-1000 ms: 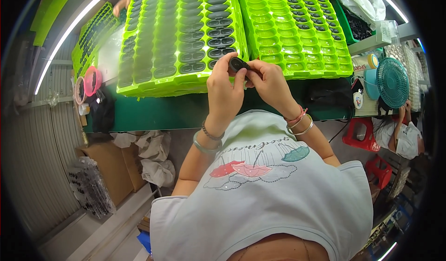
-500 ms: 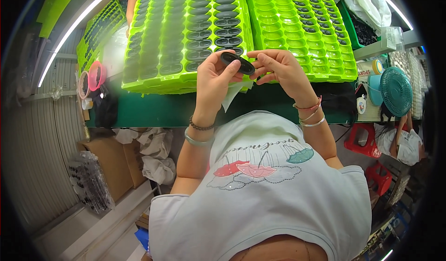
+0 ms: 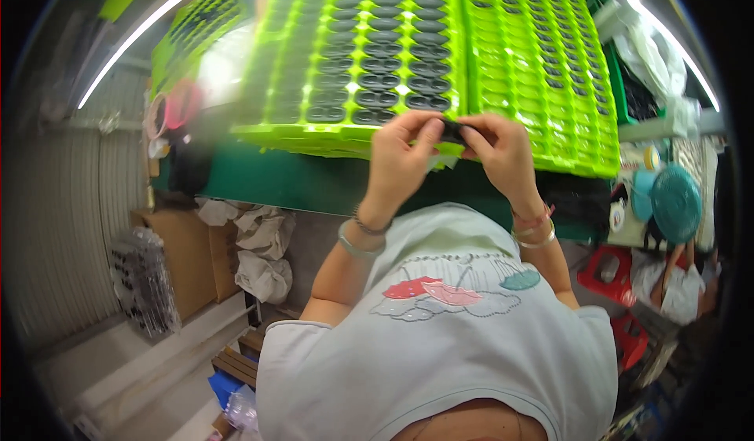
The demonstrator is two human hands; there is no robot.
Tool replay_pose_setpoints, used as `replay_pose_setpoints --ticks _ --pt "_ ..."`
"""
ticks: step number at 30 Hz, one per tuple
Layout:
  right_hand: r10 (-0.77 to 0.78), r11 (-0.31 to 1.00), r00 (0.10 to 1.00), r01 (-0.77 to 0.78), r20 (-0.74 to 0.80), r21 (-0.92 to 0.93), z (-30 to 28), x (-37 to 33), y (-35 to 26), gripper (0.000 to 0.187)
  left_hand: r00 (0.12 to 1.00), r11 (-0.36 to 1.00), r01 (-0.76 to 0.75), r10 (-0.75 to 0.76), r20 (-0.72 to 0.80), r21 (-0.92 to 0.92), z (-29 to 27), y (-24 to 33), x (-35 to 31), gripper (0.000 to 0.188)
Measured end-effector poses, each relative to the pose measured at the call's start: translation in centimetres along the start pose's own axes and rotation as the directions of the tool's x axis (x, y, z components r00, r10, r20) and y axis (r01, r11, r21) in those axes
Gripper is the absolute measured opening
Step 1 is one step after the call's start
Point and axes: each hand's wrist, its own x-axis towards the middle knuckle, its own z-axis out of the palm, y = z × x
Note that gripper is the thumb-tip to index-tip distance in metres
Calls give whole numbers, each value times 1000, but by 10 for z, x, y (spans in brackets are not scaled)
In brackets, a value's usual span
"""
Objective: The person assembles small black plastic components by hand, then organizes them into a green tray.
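A small black oval plastic piece [image 3: 452, 132] is held between my two hands, just in front of the trays' near edge. My left hand [image 3: 402, 157] pinches its left end with thumb and fingers. At its right end, my right hand [image 3: 501, 149] grips it the same way. Fingers cover much of the piece. Beyond my left hand lies a bright green tray [image 3: 306, 135] with rows of dark oval pieces in its pockets. Beside it, a second green tray [image 3: 503, 68] has dark pieces in some columns and bare pockets in others.
The trays rest on a dark green table [image 3: 298, 178]. On the right stand a teal basket [image 3: 677, 203] and red stools [image 3: 609, 274], with another person's arm close by. At left are a pink ring-shaped item [image 3: 184, 103], a cardboard box [image 3: 184, 256] and a plastic-wrapped bundle [image 3: 144, 280].
The view has shifted, with some blur. My right hand has closed on the piece's right end, and both hands now grip it. The piece has turned from slanted to nearly level.
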Motion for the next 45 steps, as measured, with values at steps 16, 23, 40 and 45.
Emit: replay_pose_setpoints --ticks 16,23,40,45 --pt "105 994 978 -109 178 11 -30 -5 28 27 898 394 -104 431 -84 913 -249 -27 180 12" --pt "198 980 975 -194 102 -52 -44 -13 31 26 980 222 -66 196 22 973 -277 -50 235 14" --pt "155 958 972 -192 -177 -215 -132 44 90 24 909 330 -401 30 415 855 -238 -47 252 27" --pt "-237 664 880 -162 -411 -730 -207 80 146 18 911 345 -396 29 412 851 -219 -20 244 23"
